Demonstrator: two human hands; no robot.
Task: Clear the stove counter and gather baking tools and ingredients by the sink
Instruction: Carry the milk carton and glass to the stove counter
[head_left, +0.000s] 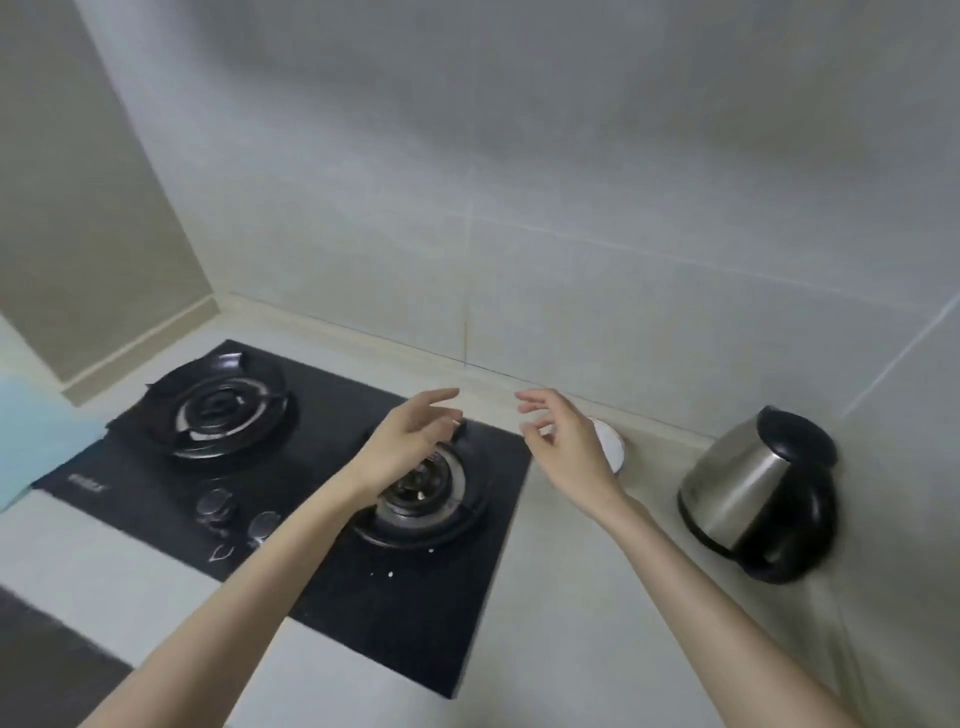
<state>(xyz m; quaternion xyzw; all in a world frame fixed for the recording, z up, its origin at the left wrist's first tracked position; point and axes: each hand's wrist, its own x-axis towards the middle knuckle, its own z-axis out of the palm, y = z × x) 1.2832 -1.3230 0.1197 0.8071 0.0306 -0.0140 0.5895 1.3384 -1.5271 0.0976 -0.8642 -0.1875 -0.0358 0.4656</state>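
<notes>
A black two-burner gas stove (322, 597) is set into the pale counter (587, 597). My left hand (410, 441) hovers over the right burner (426, 493) with fingers relaxed and holds nothing. My right hand (566, 441) hangs just past the stove's right edge, fingers loosely spread and empty. A small round white object (613, 447) lies on the counter near the wall, partly hidden behind my right hand. A steel kettle with a black lid and handle (753, 499) stands on the counter at the right.
The tiled wall (519, 208) runs close behind the stove. The left burner (223, 410) and two knobs (239, 514) sit on the stove's left and front. A light blue sheet (31, 441) lies at the left edge. A few white specks dot the stove front.
</notes>
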